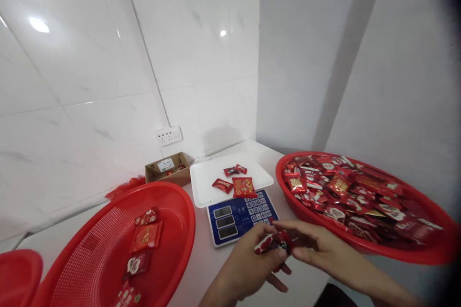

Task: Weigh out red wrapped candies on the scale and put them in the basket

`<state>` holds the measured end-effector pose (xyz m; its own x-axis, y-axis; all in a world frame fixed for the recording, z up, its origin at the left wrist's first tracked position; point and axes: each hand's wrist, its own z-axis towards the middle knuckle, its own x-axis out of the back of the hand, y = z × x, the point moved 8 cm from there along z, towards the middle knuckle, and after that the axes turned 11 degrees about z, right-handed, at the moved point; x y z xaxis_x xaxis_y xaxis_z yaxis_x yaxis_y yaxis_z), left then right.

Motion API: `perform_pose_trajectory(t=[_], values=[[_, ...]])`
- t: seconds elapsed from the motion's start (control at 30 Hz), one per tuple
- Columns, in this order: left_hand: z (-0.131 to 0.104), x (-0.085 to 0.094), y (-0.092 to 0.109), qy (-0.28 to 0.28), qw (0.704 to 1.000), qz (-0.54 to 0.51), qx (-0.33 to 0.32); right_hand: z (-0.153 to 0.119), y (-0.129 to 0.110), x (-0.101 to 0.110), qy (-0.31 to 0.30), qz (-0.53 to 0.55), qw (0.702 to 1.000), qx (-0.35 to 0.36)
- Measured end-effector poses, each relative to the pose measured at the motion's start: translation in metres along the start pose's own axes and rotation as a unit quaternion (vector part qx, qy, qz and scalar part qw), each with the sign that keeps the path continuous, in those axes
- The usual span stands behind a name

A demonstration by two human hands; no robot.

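Observation:
My left hand (pixel 252 259) is closed round several small red packets (pixel 264 244), just in front of the blue scale keypad (pixel 237 218). Close against it, my right hand (pixel 309 242) has its fingertips pinched on a red packet (pixel 284 240). On the scale's white tray (pixel 207 177) lie a larger red packet (pixel 244 187), a narrow red one (pixel 222 185) and two small dark red ones (pixel 231 171). To the right, a red basket (pixel 439 235) is heaped with red packets. The red basket (pixel 182 230) on the left holds several packets in a row.
A small cardboard box (pixel 185 175) stands by the tiled wall, with a red plastic bag (pixel 126 187) beside it. Another red basket's rim (pixel 34 259) shows at the lower left. A socket (pixel 169 135) is on the wall.

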<state>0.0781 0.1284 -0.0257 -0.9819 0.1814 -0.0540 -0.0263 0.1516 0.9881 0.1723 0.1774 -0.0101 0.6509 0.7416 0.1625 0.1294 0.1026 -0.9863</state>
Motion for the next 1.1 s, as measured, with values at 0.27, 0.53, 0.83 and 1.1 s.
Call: perform_pose_trajectory(t=[0.27, 0.53, 0.83, 1.1], values=[[0.001, -0.014, -0.010, -0.038, 0.999, 0.021, -0.001, -0.016, 0.009, 0.000, 0.069, -0.006, 0.997, -0.015], [0.000, -0.015, -0.006, -0.054, 0.998, 0.007, -0.008, -0.022, 0.003, 0.012, 0.109, 0.002, 0.994, 0.010], [-0.001, -0.025, -0.017, -0.099, 0.995, 0.004, 0.026, 0.032, -0.002, 0.050, 0.258, 0.114, 0.957, 0.064], [0.000, -0.014, -0.015, -0.055, 0.997, 0.046, 0.023, 0.098, -0.019, 0.038, 0.239, 0.077, 0.965, 0.078]])
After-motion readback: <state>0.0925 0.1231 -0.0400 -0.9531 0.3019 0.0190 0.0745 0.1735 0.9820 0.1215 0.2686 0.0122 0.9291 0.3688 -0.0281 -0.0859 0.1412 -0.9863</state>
